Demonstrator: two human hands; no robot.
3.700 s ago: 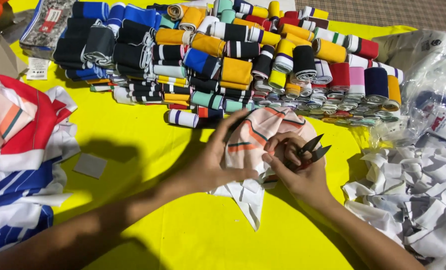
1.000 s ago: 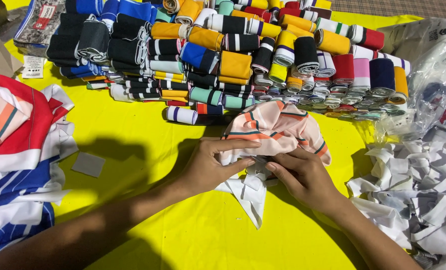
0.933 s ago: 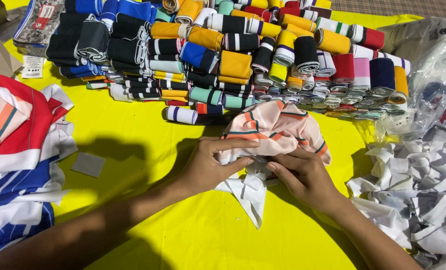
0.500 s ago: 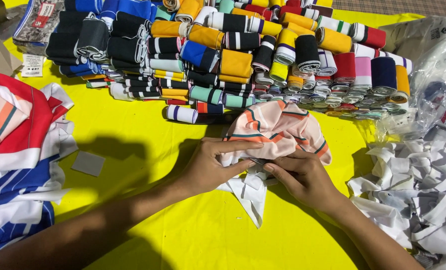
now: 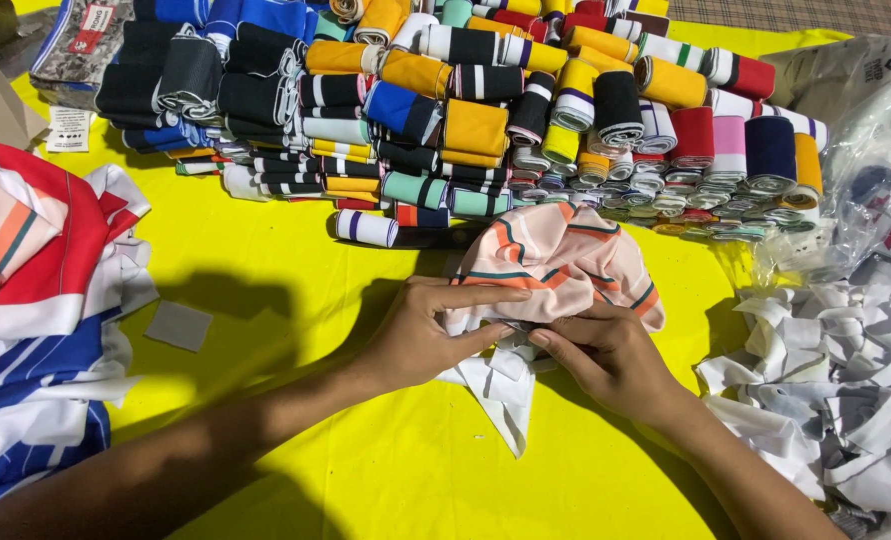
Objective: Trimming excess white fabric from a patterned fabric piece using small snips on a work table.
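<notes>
Where the peach striped cloth (image 5: 556,265) lies bunched on the yellow counter (image 5: 266,260), pinched at its near edge by left hand (image 5: 421,335) and right hand (image 5: 611,355), both grips clenched on it. Beyond, stacked fabric rolls (image 5: 466,100); right, white scraps (image 5: 846,380); left, printed garments (image 5: 36,300).

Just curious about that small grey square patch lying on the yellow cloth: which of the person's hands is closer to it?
The left hand. It rests on the peach striped fabric, with the grey patch off to its left across bare yellow cloth. The right hand lies farther away, beyond the left one.
</notes>
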